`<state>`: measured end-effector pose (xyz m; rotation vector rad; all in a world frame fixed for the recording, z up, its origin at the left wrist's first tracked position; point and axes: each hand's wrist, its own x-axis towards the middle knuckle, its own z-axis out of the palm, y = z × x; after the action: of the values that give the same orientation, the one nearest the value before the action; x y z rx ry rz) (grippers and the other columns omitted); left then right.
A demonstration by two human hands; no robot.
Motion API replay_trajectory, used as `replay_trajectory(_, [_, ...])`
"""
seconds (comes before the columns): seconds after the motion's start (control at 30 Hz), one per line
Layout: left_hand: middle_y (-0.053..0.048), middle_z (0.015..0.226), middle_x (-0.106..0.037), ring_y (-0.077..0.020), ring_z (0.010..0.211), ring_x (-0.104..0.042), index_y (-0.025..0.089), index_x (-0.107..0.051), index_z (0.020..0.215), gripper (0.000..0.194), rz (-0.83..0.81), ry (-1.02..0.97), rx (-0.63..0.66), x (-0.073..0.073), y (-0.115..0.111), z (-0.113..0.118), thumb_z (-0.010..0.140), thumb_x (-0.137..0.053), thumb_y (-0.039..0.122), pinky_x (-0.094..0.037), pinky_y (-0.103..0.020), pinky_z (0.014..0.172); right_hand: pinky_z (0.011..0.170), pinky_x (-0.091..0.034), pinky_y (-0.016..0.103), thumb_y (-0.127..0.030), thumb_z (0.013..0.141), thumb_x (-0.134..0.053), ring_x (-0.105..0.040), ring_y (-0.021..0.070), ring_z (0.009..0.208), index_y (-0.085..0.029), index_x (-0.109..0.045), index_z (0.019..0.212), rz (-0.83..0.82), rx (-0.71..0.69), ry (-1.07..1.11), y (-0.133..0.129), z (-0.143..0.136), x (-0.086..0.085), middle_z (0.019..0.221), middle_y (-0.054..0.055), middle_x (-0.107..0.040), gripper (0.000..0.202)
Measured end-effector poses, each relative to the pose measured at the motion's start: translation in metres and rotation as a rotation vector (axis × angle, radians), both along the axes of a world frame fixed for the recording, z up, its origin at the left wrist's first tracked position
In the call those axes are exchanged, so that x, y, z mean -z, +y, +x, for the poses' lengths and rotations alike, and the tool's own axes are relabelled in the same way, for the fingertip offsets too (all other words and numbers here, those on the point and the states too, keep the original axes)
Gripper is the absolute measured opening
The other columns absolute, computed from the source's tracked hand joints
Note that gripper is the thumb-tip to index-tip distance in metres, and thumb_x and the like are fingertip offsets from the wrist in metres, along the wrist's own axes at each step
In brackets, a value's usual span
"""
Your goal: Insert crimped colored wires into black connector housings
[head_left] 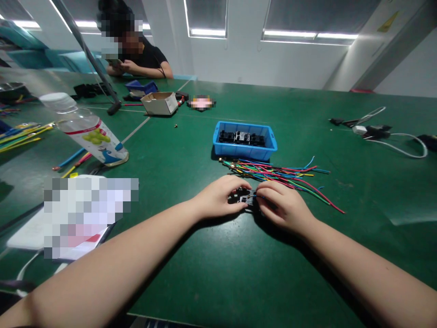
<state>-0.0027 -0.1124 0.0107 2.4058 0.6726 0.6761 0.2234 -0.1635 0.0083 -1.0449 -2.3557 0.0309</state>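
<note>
Two hands, left (223, 196) and right (285, 202); seemingly one black part (249, 198).

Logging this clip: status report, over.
Left hand gripping small black-and-grey part; right hand at its right side. Loose multicoloured wires close beyond, blue plastic tray behind; neither blocking.

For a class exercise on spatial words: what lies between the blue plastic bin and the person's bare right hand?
In the head view, a loose bundle of thin multicoloured wires lies on the green table between the bin and the right hand.
</note>
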Motion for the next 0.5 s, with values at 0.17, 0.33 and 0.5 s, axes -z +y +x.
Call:
replay_trajectory(0.17, [-0.008, 0.112, -0.069, -0.0208, 0.105, -0.061, 0.018, -0.061, 0.113, 0.035, -0.009, 0.0, 0.023, -0.0006, 0.0014, -0.0001, 0.081, -0.071, 0.029, -0.049, -0.038, 0.093, 0.067, -0.052, 0.029, -0.016, 0.089, -0.053, -0.063, 0.0182, 0.076, -0.017, -0.061, 0.095, 0.055, 0.007, 0.07, -0.0008, 0.0, -0.0006, 0.087, 0.009, -0.068, 0.01])
replay_trajectory(0.33, [-0.006, 0.104, -0.064, -0.0173, 0.092, -0.057, 0.018, -0.058, 0.105, 0.027, 0.009, -0.035, 0.003, -0.0022, 0.0016, -0.002, 0.081, -0.067, 0.027, -0.05, -0.033, 0.083, 0.066, -0.049, 0.028, -0.019, 0.09, -0.053, -0.062, 0.0172, 0.073, -0.019, -0.061, 0.095, 0.015, 0.048, 0.079, -0.0038, -0.0011, -0.0006, 0.085, 0.007, -0.068, 0.009])
replay_trajectory(0.5, [-0.003, 0.086, -0.058, -0.0155, 0.079, -0.052, 0.018, -0.054, 0.088, 0.011, 0.09, -0.037, -0.007, -0.0036, 0.0008, -0.0034, 0.082, -0.06, 0.024, -0.046, -0.029, 0.072, 0.062, -0.045, 0.026, -0.022, 0.092, -0.052, -0.06, 0.0152, 0.067, -0.018, -0.063, 0.097, 0.01, 0.059, 0.04, -0.0066, -0.002, -0.0006, 0.08, 0.005, -0.068, 0.013])
